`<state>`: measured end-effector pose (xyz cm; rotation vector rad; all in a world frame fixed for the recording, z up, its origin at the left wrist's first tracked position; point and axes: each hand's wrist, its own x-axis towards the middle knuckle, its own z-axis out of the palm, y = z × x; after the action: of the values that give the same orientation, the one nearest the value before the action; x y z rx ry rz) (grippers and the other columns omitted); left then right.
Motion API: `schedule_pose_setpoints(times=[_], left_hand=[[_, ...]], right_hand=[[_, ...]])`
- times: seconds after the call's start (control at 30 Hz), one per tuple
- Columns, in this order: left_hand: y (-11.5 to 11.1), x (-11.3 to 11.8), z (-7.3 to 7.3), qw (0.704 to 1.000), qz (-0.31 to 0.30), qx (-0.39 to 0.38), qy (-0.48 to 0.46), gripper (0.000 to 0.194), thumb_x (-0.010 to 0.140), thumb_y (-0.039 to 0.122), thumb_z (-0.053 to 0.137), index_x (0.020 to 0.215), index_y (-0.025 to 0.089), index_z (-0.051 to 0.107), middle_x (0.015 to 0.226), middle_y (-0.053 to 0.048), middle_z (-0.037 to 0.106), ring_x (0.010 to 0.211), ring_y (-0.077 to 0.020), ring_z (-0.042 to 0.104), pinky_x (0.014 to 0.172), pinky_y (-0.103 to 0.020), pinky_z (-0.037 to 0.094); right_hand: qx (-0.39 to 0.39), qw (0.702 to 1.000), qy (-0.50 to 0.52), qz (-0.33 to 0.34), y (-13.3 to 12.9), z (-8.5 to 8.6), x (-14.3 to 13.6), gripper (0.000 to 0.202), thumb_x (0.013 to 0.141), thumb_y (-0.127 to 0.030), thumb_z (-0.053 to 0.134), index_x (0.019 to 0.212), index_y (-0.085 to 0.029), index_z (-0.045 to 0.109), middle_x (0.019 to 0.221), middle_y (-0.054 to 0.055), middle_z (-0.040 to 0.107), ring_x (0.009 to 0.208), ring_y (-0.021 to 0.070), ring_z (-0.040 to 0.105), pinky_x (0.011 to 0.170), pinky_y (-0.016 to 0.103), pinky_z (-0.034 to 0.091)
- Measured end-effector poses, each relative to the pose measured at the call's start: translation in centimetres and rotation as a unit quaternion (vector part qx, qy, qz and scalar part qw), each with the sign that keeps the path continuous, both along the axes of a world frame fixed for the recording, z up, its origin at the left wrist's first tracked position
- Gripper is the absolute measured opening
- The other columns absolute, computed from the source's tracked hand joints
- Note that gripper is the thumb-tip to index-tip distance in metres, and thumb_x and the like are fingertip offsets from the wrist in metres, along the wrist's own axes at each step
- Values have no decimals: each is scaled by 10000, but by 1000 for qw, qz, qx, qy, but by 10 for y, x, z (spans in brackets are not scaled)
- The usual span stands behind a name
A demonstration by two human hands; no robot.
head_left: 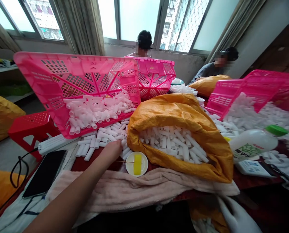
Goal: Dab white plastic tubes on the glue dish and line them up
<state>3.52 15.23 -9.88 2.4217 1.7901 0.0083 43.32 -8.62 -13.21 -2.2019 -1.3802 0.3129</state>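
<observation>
My left hand [113,149], bare, reaches into a loose pile of short white plastic tubes [107,134] on the table. Its fingers are bent in among the tubes, and what they grip is hidden. Right beside it, an orange sack [173,110] lies with its mouth towards me, full of the same white tubes [171,142]. A small round white dish [130,168] with a yellow strip [137,164] across it sits near my left wrist. Low at the right, my right hand [234,213] in a white glove has its fingers stretched, next to a lower orange bag [205,210] holding tubes.
A tilted pink basket [86,68] spills tubes at left; more pink baskets [156,72] stand behind and at right. A phone [46,173], a pink towel [125,191], a green-capped bottle [253,142] and a red stool [33,126] are around. Two people sit across the table.
</observation>
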Motion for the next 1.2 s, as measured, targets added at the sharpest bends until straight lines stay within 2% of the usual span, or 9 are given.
schedule_pose_setpoints(times=[0.2,0.4,0.6,0.7,0.8,0.9,0.97,1.1,1.2], left_hand=[[-39,-23,2,984,55,-54,-159,324,770,280,454,1085,205,458,928,-41,616,799,-172,585,650,-235,397],[-52,-12,-9,988,45,10,-147,112,759,237,455,840,171,496,897,-60,588,876,-194,543,707,-262,391],[-50,-11,-15,991,-27,0,-127,202,711,166,493,901,203,550,978,-41,607,967,-192,519,829,-292,356],[-50,-10,-18,989,-34,-47,-137,179,722,168,474,869,217,562,910,-13,620,887,-165,552,754,-251,375],[-51,-7,-20,990,-16,-55,-125,139,741,198,470,842,219,563,868,-8,614,851,-159,558,713,-237,374],[-52,-6,-23,992,-8,-51,-115,126,749,219,481,846,216,560,866,-12,611,851,-156,559,721,-234,375],[-52,-7,-27,993,-17,-47,-111,110,758,243,487,835,213,560,867,-15,609,863,-159,560,727,-234,376],[-52,-8,-34,993,-35,-41,-108,132,784,312,474,811,211,555,849,-21,616,841,-167,571,706,-240,384],[-54,-7,-34,994,-26,-39,-100,129,779,308,472,791,208,552,831,-27,624,818,-176,579,683,-248,387]], right_hand=[[100,941,-152,287,149,76,-91,275,813,-188,407,998,-200,610,986,90,625,917,214,584,788,305,469],[-49,882,-281,375,233,81,-122,51,592,-150,670,640,-156,651,721,121,638,661,248,612,602,324,448],[-10,906,-230,356,215,98,-113,272,679,-221,612,934,-133,577,816,122,651,705,230,612,621,312,442],[19,938,76,336,189,93,-121,331,730,-257,557,1042,-173,485,851,57,666,666,157,592,581,255,450],[8,855,439,275,166,69,-146,437,694,-320,609,1083,-203,447,905,38,666,515,94,527,469,213,420],[-22,773,577,263,158,43,-167,439,717,-351,587,1107,-185,474,958,63,646,530,95,546,474,217,439],[-4,786,555,271,161,29,-174,356,794,-399,480,1053,-157,520,912,75,646,640,136,599,545,244,483],[70,896,348,268,179,11,-176,362,869,-415,325,974,-140,536,808,79,635,703,177,613,596,295,512],[87,908,283,295,187,6,-179,282,842,-336,406,985,-135,544,945,108,622,857,204,591,767,352,491]])
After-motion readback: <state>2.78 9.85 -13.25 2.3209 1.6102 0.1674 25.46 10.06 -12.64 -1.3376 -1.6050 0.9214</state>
